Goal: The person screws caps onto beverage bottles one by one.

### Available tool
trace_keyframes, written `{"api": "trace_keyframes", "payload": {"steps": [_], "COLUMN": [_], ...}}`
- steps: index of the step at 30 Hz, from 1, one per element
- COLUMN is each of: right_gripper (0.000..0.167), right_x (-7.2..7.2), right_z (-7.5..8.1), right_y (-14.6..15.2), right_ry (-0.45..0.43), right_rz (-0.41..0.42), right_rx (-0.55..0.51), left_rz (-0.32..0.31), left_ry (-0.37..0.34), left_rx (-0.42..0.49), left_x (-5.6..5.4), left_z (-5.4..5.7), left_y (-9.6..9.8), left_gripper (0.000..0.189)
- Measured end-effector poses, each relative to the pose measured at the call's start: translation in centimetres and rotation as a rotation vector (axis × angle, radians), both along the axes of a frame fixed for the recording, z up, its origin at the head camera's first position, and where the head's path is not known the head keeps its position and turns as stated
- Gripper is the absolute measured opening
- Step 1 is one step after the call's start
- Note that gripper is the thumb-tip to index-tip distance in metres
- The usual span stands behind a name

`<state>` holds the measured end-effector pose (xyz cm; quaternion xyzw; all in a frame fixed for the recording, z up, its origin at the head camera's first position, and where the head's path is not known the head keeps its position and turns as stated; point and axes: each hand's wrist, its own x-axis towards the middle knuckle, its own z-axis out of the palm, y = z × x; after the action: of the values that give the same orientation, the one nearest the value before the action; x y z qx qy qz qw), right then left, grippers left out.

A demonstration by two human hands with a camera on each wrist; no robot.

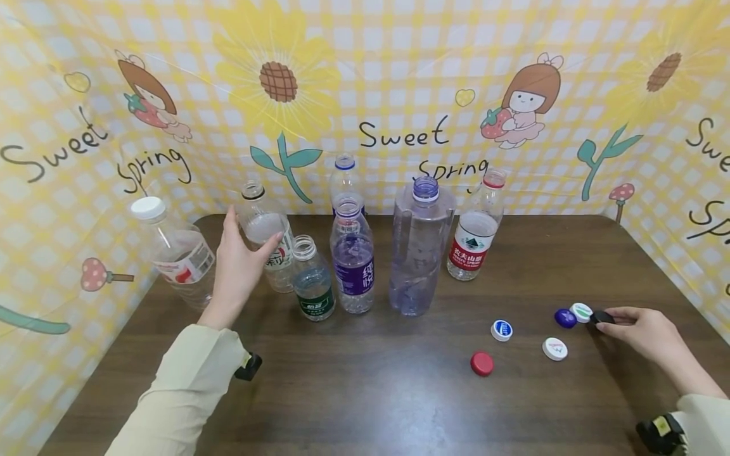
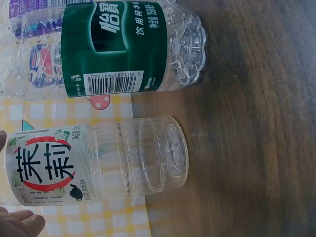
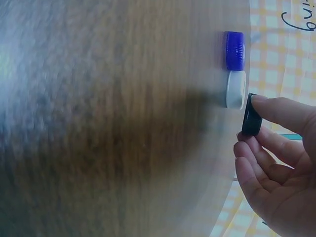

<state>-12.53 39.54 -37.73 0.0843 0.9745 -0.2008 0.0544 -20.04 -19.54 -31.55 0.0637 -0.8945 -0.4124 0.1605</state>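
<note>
My left hand point(image 1: 242, 263) is spread around a clear uncapped bottle with a jasmine-tea label point(image 1: 265, 225), thumb on one side and fingers on the other. In the left wrist view a gap shows between the lower fingers point(image 2: 22, 224) and this bottle point(image 2: 138, 155). My right hand point(image 1: 647, 332) pinches a black bottle cap point(image 3: 253, 116) between thumb and fingers, just above the table. Close beside it lie a white cap with green print point(image 1: 581, 312) and a dark blue cap point(image 1: 566, 318). A small green-labelled bottle point(image 1: 313, 288) stands right of my left hand.
A white-capped bottle point(image 1: 182, 259) stands at the left. Uncapped bottles include a purple-labelled one point(image 1: 353, 266), a blue-ringed one point(image 1: 345, 177) behind it, a large purple-tinted one point(image 1: 419, 253) and a red-labelled one point(image 1: 473, 244). Red point(image 1: 481, 363), blue-printed point(image 1: 502, 330) and white point(image 1: 555, 349) caps lie in front.
</note>
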Motion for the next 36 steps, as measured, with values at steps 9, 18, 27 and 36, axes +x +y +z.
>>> {"api": "trace_keyframes", "payload": {"steps": [9, 18, 27, 36], "right_gripper": [0.057, 0.053, 0.058, 0.059], "right_x": [-0.1, 0.0, 0.2, 0.0], "right_z": [0.2, 0.6, 0.5, 1.3], "right_y": [-0.4, -0.6, -0.9, -1.9], "right_ry": [0.018, 0.032, 0.040, 0.054], "right_rz": [0.015, 0.018, 0.032, 0.038], "right_rx": [-0.026, -0.047, -0.065, -0.094], "left_rz": [0.019, 0.044, 0.069, 0.111], "left_ry": [0.026, 0.072, 0.153, 0.174], "left_rx": [0.020, 0.056, 0.047, 0.067], "left_x": [0.1, 0.9, 2.4, 5.1], "left_z": [-0.1, -0.2, -0.6, -0.4], "left_y": [0.1, 0.2, 0.2, 0.0], "left_gripper": [0.087, 0.085, 0.082, 0.082]}}
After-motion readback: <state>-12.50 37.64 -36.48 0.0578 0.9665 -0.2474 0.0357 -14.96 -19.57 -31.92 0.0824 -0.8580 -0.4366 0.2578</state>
